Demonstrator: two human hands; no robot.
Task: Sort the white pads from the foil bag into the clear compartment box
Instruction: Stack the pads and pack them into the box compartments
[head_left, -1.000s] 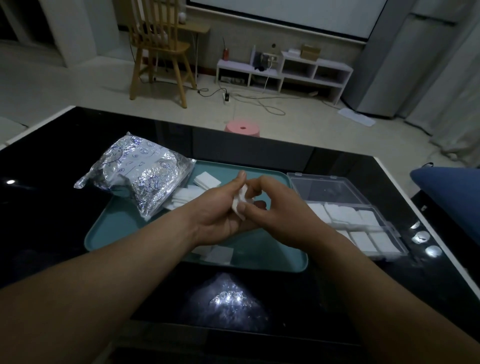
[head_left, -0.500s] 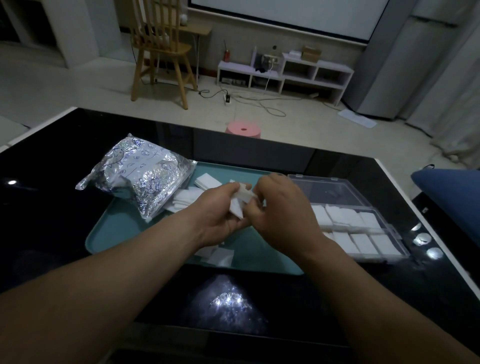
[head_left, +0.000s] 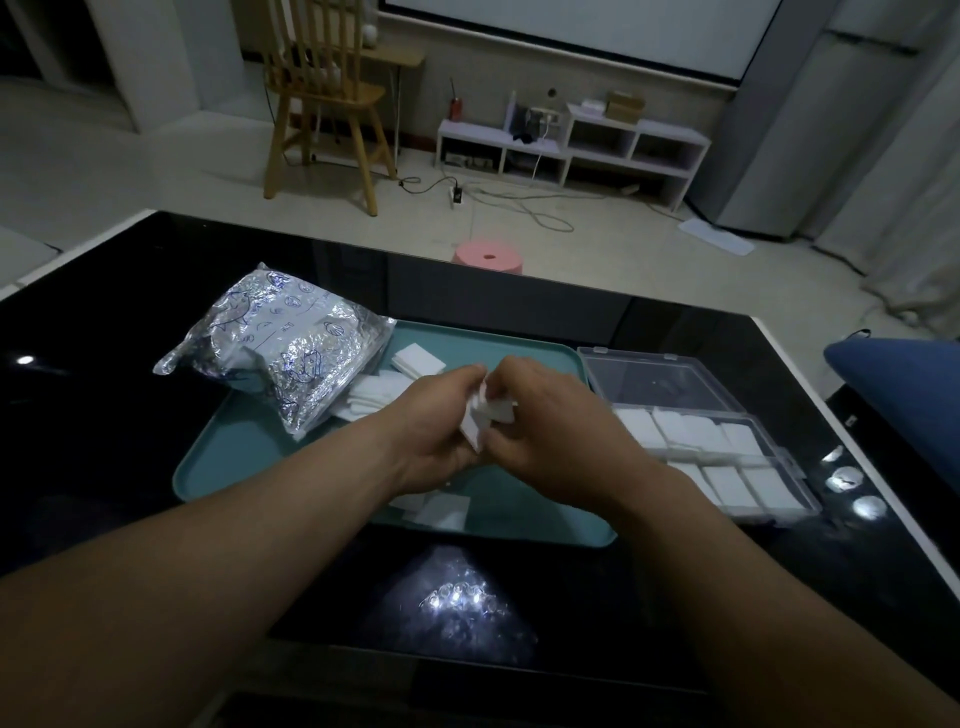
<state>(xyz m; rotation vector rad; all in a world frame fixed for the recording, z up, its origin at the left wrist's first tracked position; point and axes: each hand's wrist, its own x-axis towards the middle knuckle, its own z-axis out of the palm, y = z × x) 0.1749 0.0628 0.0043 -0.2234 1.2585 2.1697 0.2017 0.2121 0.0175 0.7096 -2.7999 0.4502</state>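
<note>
Two bare hands meet above a teal tray (head_left: 244, 462) on a glossy black tabletop (head_left: 104, 415). The left hand (head_left: 436, 434) and right hand (head_left: 553, 431) each keep a narrow grip, fingers curled around a small bunch of white pads (head_left: 485, 415) held between them. A crinkled foil bag (head_left: 280, 358) lies across the tray's left edge, with loose pads (head_left: 374, 395) spilling from its mouth. Just right of the tray, the clear compartment box (head_left: 665, 387) sits with its lid open, its compartments holding pads.
</note>
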